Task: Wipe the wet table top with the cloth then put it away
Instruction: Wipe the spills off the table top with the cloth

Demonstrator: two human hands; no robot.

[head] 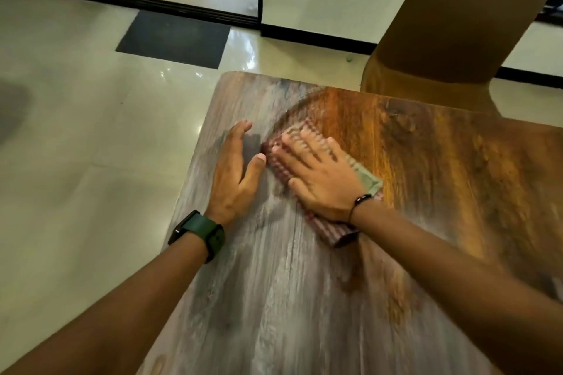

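Glossy pale floor tiles (76, 137) surrounded the wooden table top (274, 298). The folded cloth (332, 231) was pressed flat under the spread right hand (316, 173) near the far left corner; the left hand (234, 170) was laid flat beside it. Wiping was judged underway, with sweeps across the remaining surface needed next.

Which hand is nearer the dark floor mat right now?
Left. The left hand rests flat near the table's left edge, on the floor mat's side; the right hand presses the cloth further right.
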